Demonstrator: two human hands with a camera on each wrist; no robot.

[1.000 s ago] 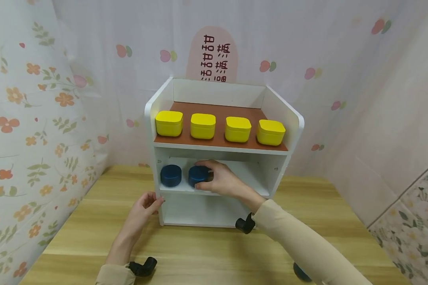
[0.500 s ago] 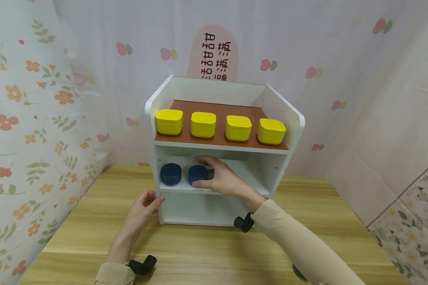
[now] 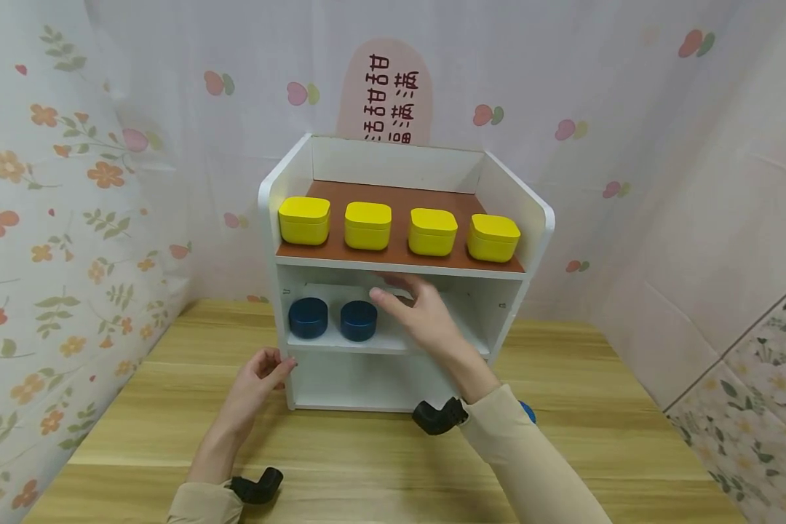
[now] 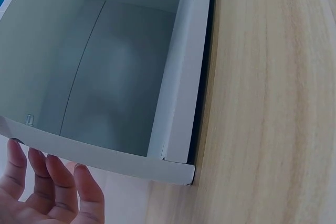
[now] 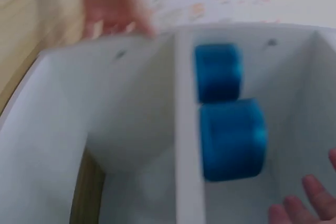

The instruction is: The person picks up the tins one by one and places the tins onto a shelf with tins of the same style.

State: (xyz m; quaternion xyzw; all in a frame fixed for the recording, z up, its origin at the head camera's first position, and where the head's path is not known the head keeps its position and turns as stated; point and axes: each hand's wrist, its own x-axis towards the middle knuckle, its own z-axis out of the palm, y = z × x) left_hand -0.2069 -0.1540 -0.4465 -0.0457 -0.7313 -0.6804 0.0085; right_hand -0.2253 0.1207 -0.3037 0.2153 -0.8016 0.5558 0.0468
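Note:
Two blue round containers stand side by side on the middle level of a white shelf unit [image 3: 399, 348]: the left container [image 3: 308, 318] and the right container [image 3: 358, 321]. My right hand [image 3: 426, 313], to the right of both, is apart from them with fingers spread and nothing held; some of its fingers [image 5: 315, 203] show at the lower right of the right wrist view. My left hand [image 3: 254, 382] rests against the unit's left side panel. In the left wrist view its fingertips [image 4: 63, 182] touch the panel's outer side near the front edge.
Several yellow square boxes [image 3: 431, 232] line the front of the brown top level. On the wooden table [image 3: 360, 466], another blue object [image 3: 528, 412] is mostly hidden behind the right sleeve [image 3: 530, 458]. A patterned curtain [image 3: 190, 145] hangs behind and at the sides.
My right hand has let go of the right blue container and moved up and right from it. A blue object now shows beside the right sleeve. The left hand keeps its place.

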